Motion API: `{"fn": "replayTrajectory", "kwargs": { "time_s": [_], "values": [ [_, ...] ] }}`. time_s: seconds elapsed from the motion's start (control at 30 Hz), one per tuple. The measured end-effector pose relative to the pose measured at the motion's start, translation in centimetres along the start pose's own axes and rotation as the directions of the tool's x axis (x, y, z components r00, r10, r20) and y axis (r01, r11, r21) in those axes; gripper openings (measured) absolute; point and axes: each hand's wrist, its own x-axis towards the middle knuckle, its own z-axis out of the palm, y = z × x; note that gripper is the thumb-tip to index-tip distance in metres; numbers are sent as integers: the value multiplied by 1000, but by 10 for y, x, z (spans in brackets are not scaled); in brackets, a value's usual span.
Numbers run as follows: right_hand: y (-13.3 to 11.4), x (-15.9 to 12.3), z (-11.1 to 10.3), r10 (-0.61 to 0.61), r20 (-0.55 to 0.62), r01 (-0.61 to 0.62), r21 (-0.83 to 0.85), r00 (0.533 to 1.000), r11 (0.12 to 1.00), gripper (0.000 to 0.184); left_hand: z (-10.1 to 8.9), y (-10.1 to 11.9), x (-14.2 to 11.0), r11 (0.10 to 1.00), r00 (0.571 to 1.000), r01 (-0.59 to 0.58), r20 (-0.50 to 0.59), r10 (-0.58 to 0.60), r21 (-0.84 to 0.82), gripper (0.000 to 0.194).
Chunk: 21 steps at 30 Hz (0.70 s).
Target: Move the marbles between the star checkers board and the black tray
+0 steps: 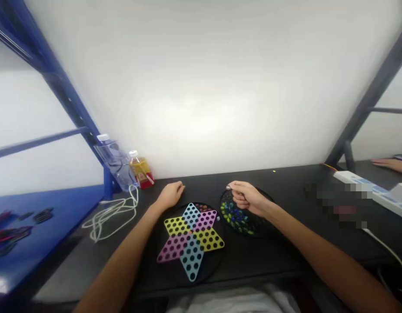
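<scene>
A Chinese checkers board (191,243) lies before me, a star in light blue, yellow and pink with dark holes, set in a round black frame. Beyond its left side my left hand (171,194) rests on the table with curled fingers, partly hidden; nothing shows in them. My right hand (248,198) is closed in a pinch above a round black tray (267,194) of marbles (236,217), mostly yellow, green and blue. At its fingertips is a small whitish marble (228,187). Reddish-brown marbles (203,207) lie at the board's far edge, and one pale marble (218,218) beside the star.
A white cable (114,213) lies coiled to the left. Behind it stand a clear pitcher (117,163) and a bottle with a yellow label (141,169). A power strip (377,191) lies at right, near another person's hand (390,163). Blue frame posts (65,95) rise at left.
</scene>
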Motion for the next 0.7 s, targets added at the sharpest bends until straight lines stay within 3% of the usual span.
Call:
{"fn": "replayTrajectory", "kwargs": {
  "time_s": [0.1,0.23,0.37,0.57,0.63,0.7],
  "values": [
    [3,6,-9,8,-73,12,271,997,962,30,-1,0,0,1000,1000,1,-5,-1,-1,28],
    [7,9,-10,-17,-228,92,321,973,942,36,-2,1,-1,1000,1000,-9,1,9,-15,28],
    [12,5,2,-112,-285,146,101,952,984,45,-3,2,-1,1000,1000,-21,3,21,-6,28],
    [21,-3,27,-130,-206,94,-174,970,980,41,-4,5,-2,1000,1000,-15,18,15,12,29],
    [22,-6,32,-223,-204,132,-384,953,914,41,-4,6,-3,1000,1000,-12,16,12,11,29],
    [21,-9,35,-374,-136,200,-656,918,728,44,-3,6,-3,1000,1000,-11,21,11,11,29]
  ]
}}
